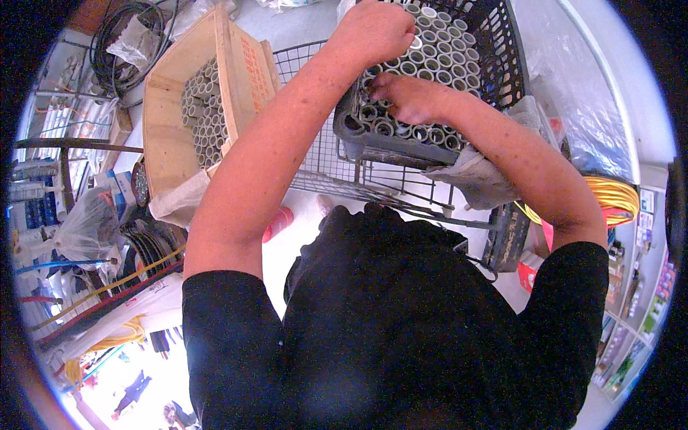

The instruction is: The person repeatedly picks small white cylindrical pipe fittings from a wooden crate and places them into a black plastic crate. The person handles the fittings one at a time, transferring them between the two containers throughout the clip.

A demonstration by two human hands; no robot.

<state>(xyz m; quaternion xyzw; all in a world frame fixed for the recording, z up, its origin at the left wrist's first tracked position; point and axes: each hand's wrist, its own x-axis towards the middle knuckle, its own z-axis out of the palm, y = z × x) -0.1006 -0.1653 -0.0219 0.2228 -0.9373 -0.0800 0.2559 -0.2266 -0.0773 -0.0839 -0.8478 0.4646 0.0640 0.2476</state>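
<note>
Many short grey pipe pieces point(458, 71) stand on end, packed side by side in a black plastic crate point(398, 149) in front of me. Over the upper left part of the crate is my left hand point(379, 29), its fingers curled in; whether they hold anything is hidden. My right hand point(408, 99) reaches in from the right, low over the pipe pieces, with its dark fingertips bent down near the crate's left side. What those fingertips touch is not clear. A grey cloth point(475, 177) hangs over the crate's near right corner.
Left of the crate stands a wooden box point(169, 115) of similar pipe pieces. A wire mesh basket point(328, 156) lies between and below them. Coiled black cable point(121, 51) is at upper left, coiled yellow hose or cable point(615, 201) at right. Distant people appear at lower left.
</note>
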